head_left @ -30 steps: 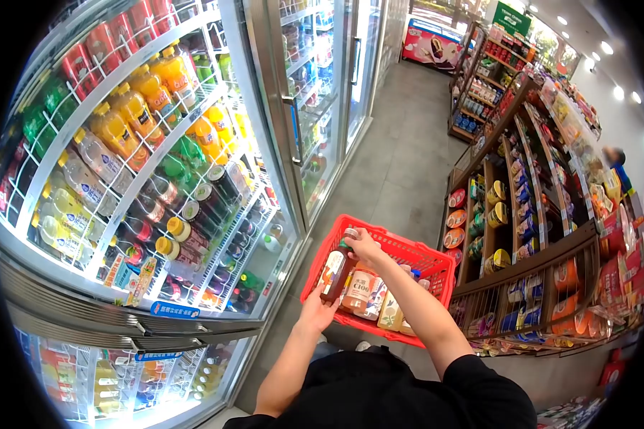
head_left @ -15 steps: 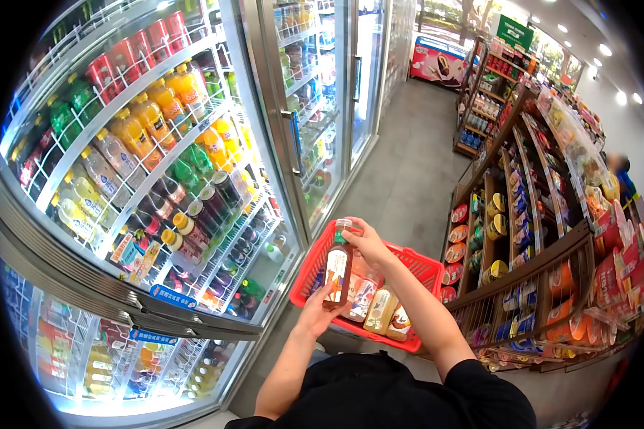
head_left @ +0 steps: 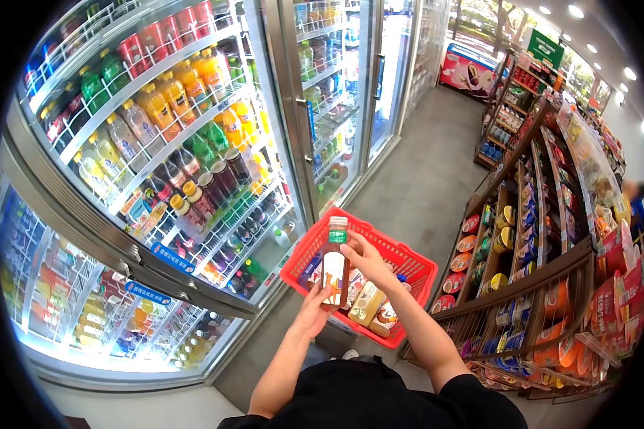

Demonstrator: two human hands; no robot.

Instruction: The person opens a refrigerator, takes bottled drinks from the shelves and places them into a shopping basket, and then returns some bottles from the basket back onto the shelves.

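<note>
A bottle of dark brown drink stands nearly upright above a red shopping basket. It has a pale cap, a green band at the neck and a white label. My left hand is closed around its lower part. My right hand is at the bottle's upper right side, its fingers apart and the fingertips at or very near the edge. In the basket below lie several packaged items, among them a bottle with pale yellow contents. The bottle and my hands partly hide them.
A glass-door drinks fridge with rows of bottles and cans stands at the left. Snack shelves line the right side. A grey aisle floor runs back to a pink ice-cream freezer. Another person is partly visible at the far right.
The bottle has turned and stands more upright, its label facing me more. My right hand has moved from the neck down to the bottle's side, with fingers loosened. The camera view has shifted.
</note>
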